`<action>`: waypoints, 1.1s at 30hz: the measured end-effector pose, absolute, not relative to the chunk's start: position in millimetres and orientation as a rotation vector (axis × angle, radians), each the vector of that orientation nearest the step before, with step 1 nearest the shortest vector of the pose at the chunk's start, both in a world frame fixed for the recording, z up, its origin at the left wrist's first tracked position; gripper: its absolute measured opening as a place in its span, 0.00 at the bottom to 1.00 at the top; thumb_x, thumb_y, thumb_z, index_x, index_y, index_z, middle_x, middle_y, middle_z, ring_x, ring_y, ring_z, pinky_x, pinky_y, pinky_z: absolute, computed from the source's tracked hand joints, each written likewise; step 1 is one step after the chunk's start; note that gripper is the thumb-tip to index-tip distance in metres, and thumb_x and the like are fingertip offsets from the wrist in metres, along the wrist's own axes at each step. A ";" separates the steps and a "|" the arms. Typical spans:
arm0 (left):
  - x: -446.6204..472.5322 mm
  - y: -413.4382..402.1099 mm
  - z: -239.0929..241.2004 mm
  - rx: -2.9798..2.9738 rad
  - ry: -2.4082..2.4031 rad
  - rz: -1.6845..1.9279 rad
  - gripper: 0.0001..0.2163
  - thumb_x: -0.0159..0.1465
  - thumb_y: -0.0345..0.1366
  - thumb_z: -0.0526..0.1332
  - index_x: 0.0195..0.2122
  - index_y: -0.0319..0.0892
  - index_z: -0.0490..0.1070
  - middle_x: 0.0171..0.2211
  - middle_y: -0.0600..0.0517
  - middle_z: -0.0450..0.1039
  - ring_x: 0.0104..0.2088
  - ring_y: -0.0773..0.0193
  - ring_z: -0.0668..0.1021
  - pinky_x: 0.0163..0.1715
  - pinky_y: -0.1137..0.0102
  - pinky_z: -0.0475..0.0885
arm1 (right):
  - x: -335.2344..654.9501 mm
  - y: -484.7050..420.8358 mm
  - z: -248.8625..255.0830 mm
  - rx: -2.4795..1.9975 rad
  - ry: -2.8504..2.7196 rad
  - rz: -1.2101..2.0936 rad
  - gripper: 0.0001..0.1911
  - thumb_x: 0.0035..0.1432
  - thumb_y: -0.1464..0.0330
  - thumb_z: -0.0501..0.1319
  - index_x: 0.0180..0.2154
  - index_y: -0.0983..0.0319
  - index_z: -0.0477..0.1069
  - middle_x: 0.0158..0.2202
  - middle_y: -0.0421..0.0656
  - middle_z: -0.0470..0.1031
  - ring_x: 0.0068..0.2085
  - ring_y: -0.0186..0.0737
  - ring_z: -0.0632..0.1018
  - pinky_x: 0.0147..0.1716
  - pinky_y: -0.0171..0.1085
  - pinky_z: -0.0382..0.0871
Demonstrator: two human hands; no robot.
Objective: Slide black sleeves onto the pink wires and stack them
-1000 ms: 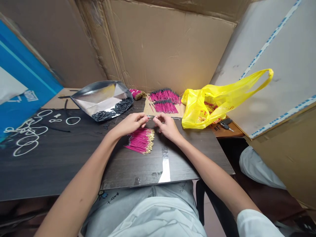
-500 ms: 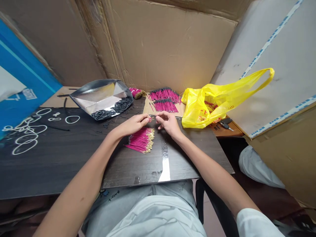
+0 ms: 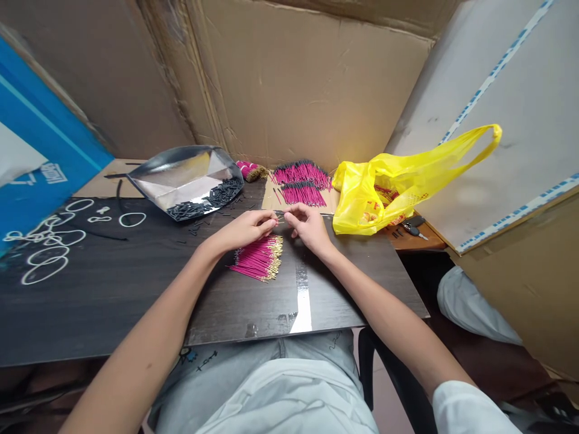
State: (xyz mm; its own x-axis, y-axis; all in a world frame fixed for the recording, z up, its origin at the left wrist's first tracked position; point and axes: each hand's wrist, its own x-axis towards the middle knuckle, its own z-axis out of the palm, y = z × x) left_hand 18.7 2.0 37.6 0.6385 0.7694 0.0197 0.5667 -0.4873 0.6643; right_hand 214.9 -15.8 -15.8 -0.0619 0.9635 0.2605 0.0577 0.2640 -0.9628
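Note:
My left hand (image 3: 248, 229) is closed in a pinch on a few thin pink wires, and their bare metal ends stick out to the right past the fingertips. Close by on the right, my right hand (image 3: 309, 228) has thumb and fingers bent together; what lies between them is too small to make out. Just below the left hand, a fanned pile of pink wires (image 3: 257, 258) with gold-coloured tips rests on the dark table (image 3: 344, 283). Beyond both hands, more pink wires with black ends (image 3: 304, 194) lie in rows on a piece of cardboard.
An open silvery bag (image 3: 158, 181) holds short black tubes (image 3: 205, 202); several are scattered beside it. White rubber bands (image 3: 132, 219) lie at the left. A yellow plastic bag (image 3: 357, 205) stands at the right, near keys (image 3: 412, 229). A tied pink bundle (image 3: 248, 170) sits at the back.
Both hands stay almost in place, with only a small shift of the fingers. The wire ends at my left fingertips show a little more clearly now.

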 end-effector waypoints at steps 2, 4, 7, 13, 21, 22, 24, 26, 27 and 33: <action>18.7 2.0 37.3 2.215 1.053 0.445 0.16 0.71 0.48 0.54 0.30 0.43 0.66 0.25 0.54 0.68 0.26 0.64 0.68 0.30 0.69 0.61 | 216.4 -16.9 -12.9 -1.063 -1.430 0.976 0.10 0.60 0.63 0.62 0.41 0.61 0.74 0.33 0.40 0.75 0.31 0.35 0.74 0.23 0.31 0.70; 18.7 2.3 36.8 2.188 1.075 0.483 0.17 0.70 0.48 0.54 0.29 0.43 0.66 0.25 0.54 0.67 0.25 0.64 0.67 0.29 0.70 0.61 | 217.6 -18.2 -9.9 -1.099 -1.471 0.930 0.08 0.60 0.64 0.62 0.40 0.61 0.74 0.33 0.40 0.75 0.32 0.35 0.74 0.26 0.32 0.70; 18.7 2.9 36.0 2.153 1.098 0.549 0.17 0.69 0.49 0.55 0.29 0.43 0.66 0.24 0.55 0.65 0.25 0.65 0.66 0.27 0.70 0.60 | 218.1 -19.7 -6.7 -1.127 -1.511 0.880 0.06 0.60 0.67 0.61 0.39 0.61 0.74 0.31 0.39 0.75 0.33 0.36 0.75 0.30 0.34 0.71; 19.2 4.0 35.0 2.147 1.100 0.600 0.16 0.69 0.48 0.55 0.29 0.43 0.67 0.23 0.55 0.64 0.24 0.65 0.64 0.26 0.70 0.59 | 215.9 -20.9 -7.3 -1.124 -1.509 0.863 0.06 0.58 0.68 0.61 0.39 0.60 0.72 0.31 0.38 0.74 0.32 0.35 0.74 0.32 0.35 0.72; 18.6 4.9 33.3 2.162 1.112 0.565 0.16 0.69 0.48 0.55 0.30 0.43 0.67 0.23 0.56 0.64 0.24 0.64 0.65 0.27 0.70 0.59 | 216.2 -21.6 -7.2 -1.143 -1.494 0.866 0.07 0.58 0.67 0.61 0.40 0.60 0.71 0.32 0.38 0.74 0.32 0.36 0.75 0.32 0.35 0.72; 18.4 5.1 33.2 2.165 1.112 0.569 0.16 0.69 0.48 0.55 0.30 0.43 0.67 0.23 0.56 0.64 0.24 0.64 0.65 0.27 0.69 0.59 | 216.2 -21.6 -7.2 -1.141 -1.493 0.868 0.07 0.58 0.67 0.61 0.40 0.60 0.71 0.32 0.38 0.74 0.32 0.36 0.75 0.32 0.35 0.72; 18.0 5.4 33.0 2.169 1.114 0.572 0.15 0.69 0.47 0.55 0.29 0.43 0.67 0.23 0.55 0.64 0.24 0.64 0.66 0.27 0.69 0.59 | 216.1 -21.4 -7.6 -1.138 -1.492 0.869 0.07 0.58 0.67 0.61 0.40 0.60 0.71 0.31 0.38 0.73 0.32 0.35 0.74 0.32 0.35 0.72; 17.8 5.5 32.9 2.172 1.121 0.571 0.15 0.69 0.47 0.55 0.29 0.43 0.67 0.23 0.55 0.65 0.25 0.64 0.66 0.27 0.69 0.60 | 216.0 -21.3 -8.1 -1.135 -1.490 0.867 0.07 0.58 0.68 0.61 0.40 0.60 0.71 0.31 0.37 0.73 0.31 0.35 0.74 0.32 0.35 0.71; 17.7 5.4 32.8 2.172 1.126 0.569 0.15 0.69 0.47 0.55 0.29 0.43 0.67 0.24 0.55 0.65 0.25 0.64 0.66 0.27 0.69 0.60 | 216.0 -21.1 -8.5 -1.135 -1.490 0.866 0.07 0.58 0.68 0.61 0.40 0.60 0.71 0.31 0.37 0.73 0.30 0.35 0.74 0.32 0.35 0.71; 17.9 4.7 33.7 2.193 1.137 0.548 0.16 0.69 0.47 0.56 0.28 0.43 0.67 0.24 0.55 0.66 0.25 0.64 0.67 0.28 0.69 0.60 | 215.7 -21.0 -10.4 -1.145 -1.523 0.837 0.07 0.59 0.68 0.61 0.41 0.60 0.71 0.32 0.38 0.74 0.32 0.35 0.75 0.35 0.37 0.71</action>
